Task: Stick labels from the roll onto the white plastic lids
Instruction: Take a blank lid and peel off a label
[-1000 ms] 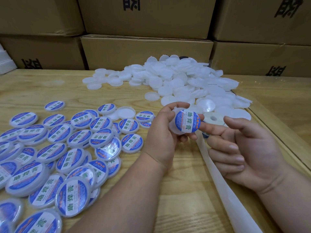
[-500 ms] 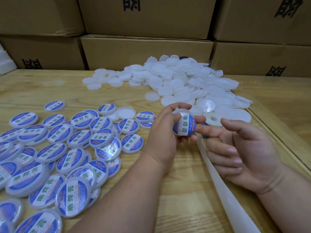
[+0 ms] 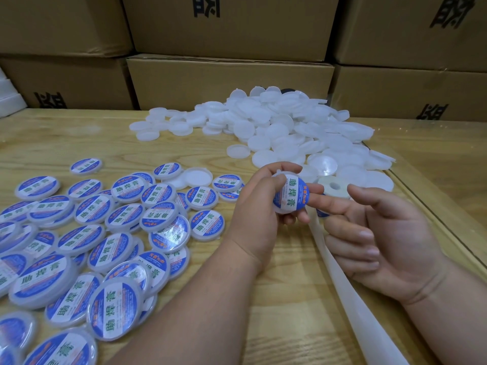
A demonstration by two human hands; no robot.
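My left hand (image 3: 257,212) grips a white plastic lid (image 3: 291,196) with a blue and white label on its face, thumb pressing the label's left side. My right hand (image 3: 376,233) is palm up beside it, index finger stretched out and touching the lid's lower right edge, other fingers loosely curled. The label roll (image 3: 334,189), a white spool with a centre hole, lies just behind my right hand. Its empty backing strip (image 3: 350,293) trails toward me under that hand. A heap of bare white lids (image 3: 284,127) lies at the back.
Several labelled lids (image 3: 105,233) are spread over the left of the wooden table (image 3: 284,299), one unlabelled lid (image 3: 197,177) among them. Stacked cardboard boxes (image 3: 226,80) wall off the far edge. A raised table rim (image 3: 432,206) runs along the right.
My left thumb has slid over the label and the lid has turned slightly in my fingers. My right hand stays palm up with its index finger at the lid.
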